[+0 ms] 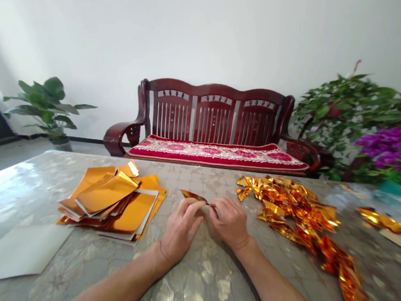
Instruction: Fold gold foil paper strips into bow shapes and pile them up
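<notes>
A white wall rises behind one dark red wooden bench [214, 109], which has a single red floral cushion [217, 153] on its seat. One potted leafy plant [46, 109] stands left of the bench. To its right is a bushy green plant [340, 111], with a mass of purple flowers [393, 146] nearer the right side of the view.

Across the near foreground lies a table [218, 185] with a glossy, mottled grey top. Toward its left side sits one loose stack of orange-gold foil sheets [111, 203], too overlapped to count. A white sheet [15, 256] lies by the near left edge. Right of centre spreads one pile of creased gold foil pieces [287, 205], also uncountable. One more gold foil piece [387, 222] lies near the right edge, beside a pale card [399, 242].

At the table's middle, between stack and pile, the two hands hold one gold foil strip [193, 195] above the tabletop. The left hand [181, 228] pinches its wider part, while the right hand [231, 221] grips its narrow end.
</notes>
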